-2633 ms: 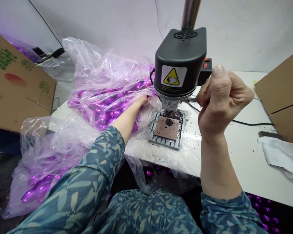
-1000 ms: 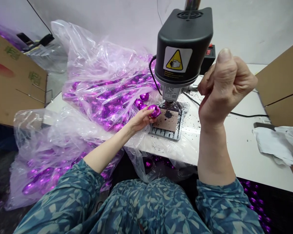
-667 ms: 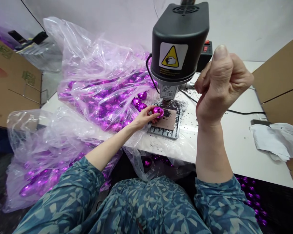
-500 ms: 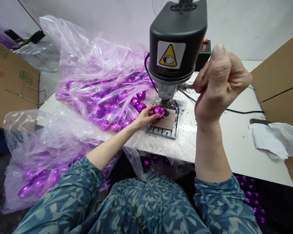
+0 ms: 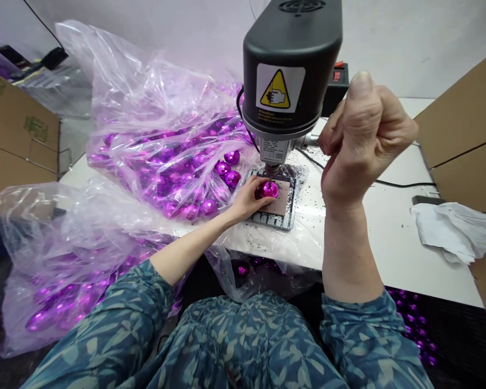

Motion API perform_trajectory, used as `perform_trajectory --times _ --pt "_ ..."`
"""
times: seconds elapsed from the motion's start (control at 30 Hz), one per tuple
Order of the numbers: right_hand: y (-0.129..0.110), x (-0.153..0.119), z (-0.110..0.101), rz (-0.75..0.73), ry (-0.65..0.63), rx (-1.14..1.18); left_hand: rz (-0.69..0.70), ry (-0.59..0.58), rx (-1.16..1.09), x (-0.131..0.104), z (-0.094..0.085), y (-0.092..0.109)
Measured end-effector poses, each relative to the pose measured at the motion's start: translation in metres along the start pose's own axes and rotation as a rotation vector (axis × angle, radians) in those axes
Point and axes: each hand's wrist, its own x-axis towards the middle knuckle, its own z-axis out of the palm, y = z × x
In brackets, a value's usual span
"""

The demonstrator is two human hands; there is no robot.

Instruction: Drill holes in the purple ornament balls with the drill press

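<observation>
My left hand (image 5: 249,201) has its thumb and fingers closed around a shiny purple faceted ball (image 5: 271,189). The ball sits on a brown board (image 5: 282,204) over the slotted metal base (image 5: 272,220) of a small black drill press (image 5: 291,54). Just above the ball is the press's chuck (image 5: 271,168); whether the bit touches the ball I cannot tell. Raised at the right, my right hand (image 5: 364,140) is wrapped in a fist around the press's feed handle. Only the metal shaft (image 5: 310,141) of that handle shows, the grip being hidden.
A large clear plastic bag (image 5: 125,92) of purple balls spreads over the left side of the white table (image 5: 344,237). Dark shavings lie around the base. Cardboard boxes (image 5: 20,140) flank the table, and crumpled white paper (image 5: 441,229) lies at the right. A black cable (image 5: 400,185) runs behind.
My left hand has brought the ball slightly right, beneath the chuck, and turned it. My right hand stays at about the same height on the handle. The view has shifted a little.
</observation>
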Motion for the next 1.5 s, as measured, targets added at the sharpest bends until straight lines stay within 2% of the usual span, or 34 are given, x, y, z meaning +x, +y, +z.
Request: perform_trajectory --times 0.3,0.53,0.7,0.87,1.0,1.17,1.23,1.33,1.4,1.5 --pt "-0.001 -0.009 -0.004 -0.016 0.023 -0.043 0.002 -0.012 -0.012 0.001 0.0 0.007" --pt "0.015 -0.031 -0.012 -0.193 0.039 0.012 0.02 -0.007 -0.017 -0.001 -0.002 0.009" --pt "0.024 -0.04 -0.015 -0.253 0.026 0.035 0.026 -0.009 -0.013 -0.001 -0.002 0.009" --pt "0.035 -0.046 -0.015 -0.461 0.006 0.095 0.08 -0.001 0.014 0.0 0.001 0.001" --pt "0.043 -0.048 -0.016 -0.548 0.006 0.103 0.121 0.004 0.033 0.0 0.002 -0.005" --pt "0.049 -0.052 -0.022 -0.645 -0.07 0.109 0.108 -0.003 0.022 -0.001 0.002 -0.004" --pt "0.044 -0.05 -0.021 -0.617 -0.068 0.104 0.096 0.004 0.026 0.0 0.003 -0.002" --pt "0.029 -0.033 -0.014 -0.437 0.007 0.049 0.065 0.028 0.02 0.002 0.006 0.0" --pt "0.018 -0.013 -0.006 -0.345 0.011 0.044 0.015 0.057 -0.011 0.001 0.006 0.005" --pt "0.012 0.012 0.005 -0.164 0.004 0.188 -0.076 0.093 -0.062 -0.012 -0.001 0.021"
